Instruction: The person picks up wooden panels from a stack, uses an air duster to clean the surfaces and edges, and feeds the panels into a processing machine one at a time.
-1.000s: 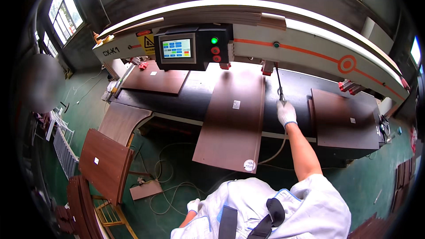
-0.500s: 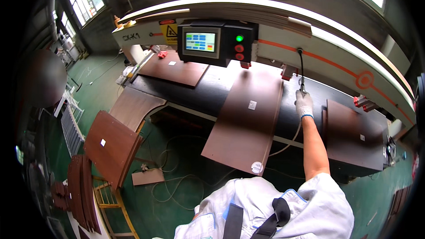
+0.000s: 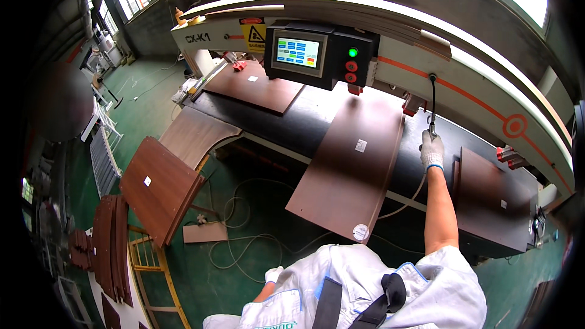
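My right hand [image 3: 432, 148], in a pale knit glove, is closed around a metal-ended air gun [image 3: 432, 129] above the dark worktable. A black cord hangs from the machine beam to the tool's upper end, and a pale hose [image 3: 418, 192] runs down below the hand. Left of this hand, a long brown panel [image 3: 344, 170] lies across the table and overhangs its near edge; it bears a white label and a round sticker. Low beside my body, my gloved left hand [image 3: 273, 275] shows only in part, its fingers too hidden to read.
A machine beam [image 3: 469, 100] spans the table, carrying a control box with a lit screen [image 3: 297, 52]. Brown panels lie at the table's far left [image 3: 253, 85] and right [image 3: 490, 192]. More panels [image 3: 161, 189] lean near a yellow frame [image 3: 148, 259]. A hose [image 3: 244, 236] loops across the green floor.
The view has shifted, so the machine and table sit lower and farther right. My left hand has come into sight beside my body. My right hand still holds the air gun.
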### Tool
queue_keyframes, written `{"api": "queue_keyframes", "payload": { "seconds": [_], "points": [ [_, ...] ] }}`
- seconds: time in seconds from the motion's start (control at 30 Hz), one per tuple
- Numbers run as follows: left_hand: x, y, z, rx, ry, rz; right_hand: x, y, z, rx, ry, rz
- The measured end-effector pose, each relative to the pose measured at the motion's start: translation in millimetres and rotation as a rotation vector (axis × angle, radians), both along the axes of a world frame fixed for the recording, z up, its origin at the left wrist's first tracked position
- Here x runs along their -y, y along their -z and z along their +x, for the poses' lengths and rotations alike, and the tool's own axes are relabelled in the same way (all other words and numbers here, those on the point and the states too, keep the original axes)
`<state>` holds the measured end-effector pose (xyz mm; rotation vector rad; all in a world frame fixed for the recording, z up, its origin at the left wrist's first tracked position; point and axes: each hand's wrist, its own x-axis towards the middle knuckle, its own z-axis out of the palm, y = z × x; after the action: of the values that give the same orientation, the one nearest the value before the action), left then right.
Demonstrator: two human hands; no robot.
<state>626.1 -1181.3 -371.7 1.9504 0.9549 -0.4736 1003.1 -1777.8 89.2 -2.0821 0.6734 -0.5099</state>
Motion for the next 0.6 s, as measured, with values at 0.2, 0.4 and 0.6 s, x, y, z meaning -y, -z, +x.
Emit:
{"api": "queue_keyframes", "payload": {
  "seconds": [0.2,0.4,0.6],
  "points": [
    [-0.4,-2.6,27.0,-0.111,0.078,-0.014,27.0,18.8,15.7,-0.128,0.006,-0.053],
    [3.0,-25.4,47.9,0.031,0.112,-0.306,0.4,-15.4,20.3,-0.155,-0.015,-0.099],
    [115.9,-198.1,150.1,0.069,-0.174,-0.82,-13.3,-7.9,-58.9,-0.222,-0.18,-0.006]
  ]
}}
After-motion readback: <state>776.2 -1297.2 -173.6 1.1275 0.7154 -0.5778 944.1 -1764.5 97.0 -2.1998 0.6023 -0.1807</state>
